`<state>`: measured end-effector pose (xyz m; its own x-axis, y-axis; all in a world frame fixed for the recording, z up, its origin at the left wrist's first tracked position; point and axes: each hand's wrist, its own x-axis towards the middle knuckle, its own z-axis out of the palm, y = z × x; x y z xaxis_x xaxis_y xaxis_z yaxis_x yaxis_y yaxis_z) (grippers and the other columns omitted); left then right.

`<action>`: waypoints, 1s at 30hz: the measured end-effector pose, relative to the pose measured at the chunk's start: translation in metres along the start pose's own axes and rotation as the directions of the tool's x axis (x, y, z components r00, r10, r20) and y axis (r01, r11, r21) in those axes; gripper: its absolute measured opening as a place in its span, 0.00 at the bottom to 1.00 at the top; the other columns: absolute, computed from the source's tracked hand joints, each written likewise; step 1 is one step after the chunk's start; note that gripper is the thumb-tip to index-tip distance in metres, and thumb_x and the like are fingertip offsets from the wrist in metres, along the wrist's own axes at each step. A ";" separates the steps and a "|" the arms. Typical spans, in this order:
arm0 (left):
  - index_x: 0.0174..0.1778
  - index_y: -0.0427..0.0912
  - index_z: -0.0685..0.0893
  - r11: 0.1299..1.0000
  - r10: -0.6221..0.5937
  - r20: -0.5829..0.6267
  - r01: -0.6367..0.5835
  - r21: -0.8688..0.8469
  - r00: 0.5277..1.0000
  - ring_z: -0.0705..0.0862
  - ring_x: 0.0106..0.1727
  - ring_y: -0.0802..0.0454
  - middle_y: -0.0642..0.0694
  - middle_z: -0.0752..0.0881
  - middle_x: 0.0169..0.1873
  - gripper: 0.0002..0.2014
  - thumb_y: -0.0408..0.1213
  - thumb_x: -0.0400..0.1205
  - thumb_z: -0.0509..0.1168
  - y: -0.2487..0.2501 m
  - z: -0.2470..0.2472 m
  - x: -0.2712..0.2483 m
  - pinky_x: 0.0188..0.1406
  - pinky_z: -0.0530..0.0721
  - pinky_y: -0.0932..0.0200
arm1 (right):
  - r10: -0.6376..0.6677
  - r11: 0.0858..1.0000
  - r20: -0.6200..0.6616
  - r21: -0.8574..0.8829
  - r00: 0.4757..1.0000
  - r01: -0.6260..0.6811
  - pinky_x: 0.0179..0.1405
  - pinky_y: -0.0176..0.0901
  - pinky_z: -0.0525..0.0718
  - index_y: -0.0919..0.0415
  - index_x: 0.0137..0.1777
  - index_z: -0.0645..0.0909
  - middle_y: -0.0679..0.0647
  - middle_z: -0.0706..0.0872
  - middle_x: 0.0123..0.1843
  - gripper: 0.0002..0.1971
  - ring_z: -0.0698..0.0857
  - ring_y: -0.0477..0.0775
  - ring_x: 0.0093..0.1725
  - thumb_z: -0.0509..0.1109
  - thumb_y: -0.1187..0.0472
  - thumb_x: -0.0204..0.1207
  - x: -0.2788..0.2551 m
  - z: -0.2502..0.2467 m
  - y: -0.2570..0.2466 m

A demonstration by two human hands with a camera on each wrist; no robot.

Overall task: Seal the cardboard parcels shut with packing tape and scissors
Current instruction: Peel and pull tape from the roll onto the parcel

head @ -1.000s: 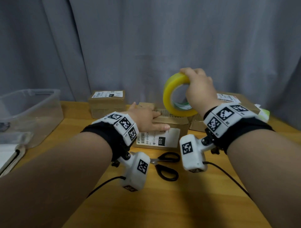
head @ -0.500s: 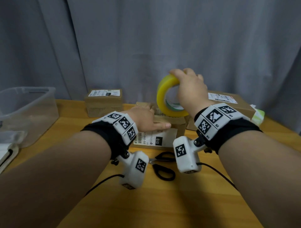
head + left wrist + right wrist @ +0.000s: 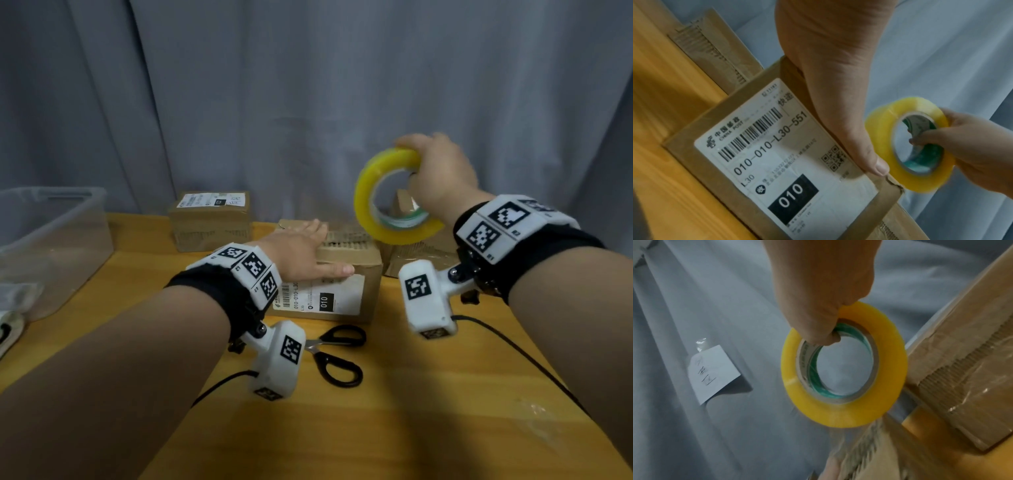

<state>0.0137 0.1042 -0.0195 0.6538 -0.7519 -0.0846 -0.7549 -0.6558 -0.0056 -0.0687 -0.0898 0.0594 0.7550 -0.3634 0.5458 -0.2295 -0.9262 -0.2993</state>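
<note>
A small cardboard parcel (image 3: 346,270) with a white "010" label (image 3: 777,155) lies on the wooden table, mid-view. My left hand (image 3: 301,253) lies flat on its top, fingers straight, thumb along the near edge. My right hand (image 3: 438,174) grips a yellow roll of packing tape (image 3: 387,202) through its core, held in the air just right of and above the parcel. In the right wrist view a clear strip runs down from the tape roll (image 3: 844,366) toward the parcel. Black-handled scissors (image 3: 337,356) lie on the table in front of the parcel.
A second labelled parcel (image 3: 210,219) stands at the back left, and a larger taped box (image 3: 421,255) sits behind the roll at right. A clear plastic bin (image 3: 51,236) occupies the left edge. A grey curtain (image 3: 308,85) hangs close behind. Wrist-camera cables trail across the near table.
My right hand has carried the tape roll to the right and slightly up, away from the parcel. My left hand has stayed flat on the parcel's top.
</note>
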 end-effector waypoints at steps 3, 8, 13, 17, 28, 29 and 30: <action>0.84 0.43 0.41 1.000 -0.006 0.040 0.005 0.021 0.999 0.46 0.84 0.47 0.43 0.43 0.84 0.59 0.79 0.62 0.39 0.004 -0.003 -0.004 0.82 0.51 0.42 | 0.117 0.992 0.018 0.035 0.993 -0.118 0.69 0.54 0.75 0.46 0.73 0.76 0.59 0.75 0.72 0.26 0.75 0.64 0.71 0.67 0.67 0.76 -0.012 -0.004 0.024; 0.84 0.44 0.40 0.998 -0.019 0.068 0.015 0.060 0.997 0.46 0.84 0.46 0.43 0.42 0.83 0.59 0.79 0.62 0.37 0.006 -0.004 -0.005 0.82 0.51 0.42 | 0.290 0.940 0.056 0.173 0.955 -0.295 0.55 0.49 0.82 0.48 0.69 0.80 0.60 0.84 0.63 0.27 0.83 0.65 0.60 0.59 0.74 0.77 -0.045 0.022 0.049; 0.84 0.43 0.40 0.998 -0.030 0.077 0.025 0.065 0.997 0.46 0.84 0.47 0.43 0.42 0.84 0.56 0.77 0.66 0.40 0.009 -0.006 -0.005 0.81 0.50 0.45 | 0.358 0.889 0.019 0.299 0.934 -0.347 0.63 0.54 0.81 0.48 0.70 0.79 0.58 0.78 0.71 0.31 0.79 0.64 0.66 0.58 0.78 0.75 -0.057 0.040 0.057; 0.84 0.46 0.41 0.998 -0.035 0.078 0.031 0.048 0.996 0.46 0.84 0.46 0.43 0.43 0.84 0.56 0.77 0.63 0.39 0.009 -0.005 -0.006 0.81 0.49 0.44 | 0.401 0.861 -0.013 0.346 0.916 -0.372 0.63 0.46 0.78 0.50 0.71 0.79 0.57 0.82 0.67 0.29 0.80 0.61 0.67 0.59 0.77 0.76 -0.068 0.059 0.066; 0.83 0.58 0.42 0.996 -0.018 0.117 0.007 0.092 0.993 0.45 0.84 0.39 0.42 0.41 0.83 0.48 0.77 0.68 0.38 0.021 -0.012 -0.004 0.81 0.47 0.37 | -0.037 0.990 0.148 -0.132 0.988 0.057 0.72 0.61 0.69 0.39 0.77 0.69 0.52 0.70 0.78 0.31 0.66 0.62 0.76 0.62 0.68 0.78 -0.076 0.061 0.049; 0.84 0.55 0.43 0.996 0.009 0.105 -0.018 0.086 0.994 0.45 0.84 0.42 0.45 0.41 0.84 0.46 0.75 0.71 0.39 0.024 -0.012 -0.002 0.81 0.47 0.38 | -0.023 0.986 0.155 -0.157 0.988 0.048 0.70 0.62 0.68 0.38 0.76 0.70 0.51 0.71 0.78 0.31 0.67 0.63 0.75 0.61 0.69 0.79 -0.076 0.062 0.046; 0.84 0.55 0.43 0.996 0.028 0.100 -0.036 0.078 0.995 0.45 0.84 0.43 0.48 0.42 0.84 0.45 0.74 0.72 0.40 0.029 -0.012 0.000 0.81 0.47 0.37 | -0.014 0.983 0.152 -0.178 0.988 0.041 0.70 0.62 0.68 0.38 0.76 0.70 0.51 0.71 0.78 0.30 0.67 0.63 0.75 0.61 0.69 0.79 -0.076 0.064 0.044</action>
<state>-0.0076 0.0843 -0.0078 0.6239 -0.7595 -0.1842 -0.7797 -0.6211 -0.0799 -0.0972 -0.0967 -0.0451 0.8424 -0.3314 0.4249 -0.3043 -0.9433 -0.1323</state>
